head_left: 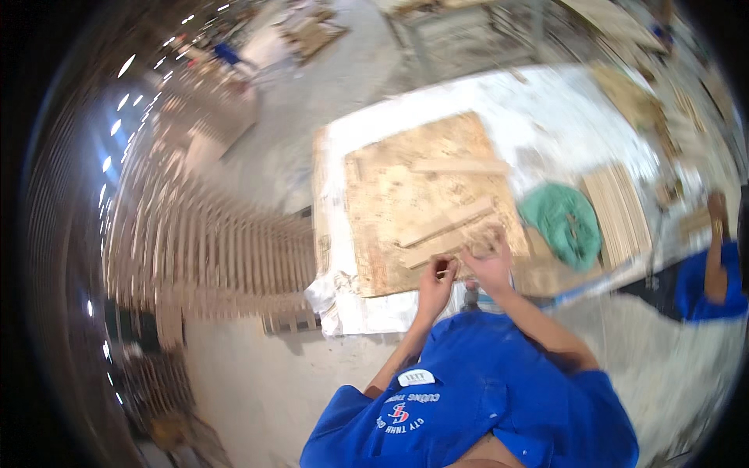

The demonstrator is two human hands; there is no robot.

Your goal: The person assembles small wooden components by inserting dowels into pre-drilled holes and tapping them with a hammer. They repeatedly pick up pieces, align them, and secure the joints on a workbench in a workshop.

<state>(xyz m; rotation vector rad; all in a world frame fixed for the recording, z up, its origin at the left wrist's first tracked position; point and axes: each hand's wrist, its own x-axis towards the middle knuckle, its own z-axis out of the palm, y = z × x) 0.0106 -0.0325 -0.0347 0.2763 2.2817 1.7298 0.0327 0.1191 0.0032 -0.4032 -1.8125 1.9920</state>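
Observation:
My left hand (437,282) is at the near edge of a plywood board (382,195), its fingers curled together. Anything inside them is too small to make out. Close beside it, my right hand (490,267) reaches over the same edge, its fingertips smeared by motion near the end of a wooden strip (429,251). A second wooden strip (449,221) lies just beyond, and a paler wooden slat (460,166) rests farther back on the board. Between my wrists and my body shows part of a dark, rounded tool-like thing (470,295).
White sheeting (546,101) covers the table under the board. To the right are a green bag (560,226) with small pieces in it and a stack of wooden slats (618,214). Rows of wooden parts (211,249) stand at left. Another person's arm (715,257) shows at far right.

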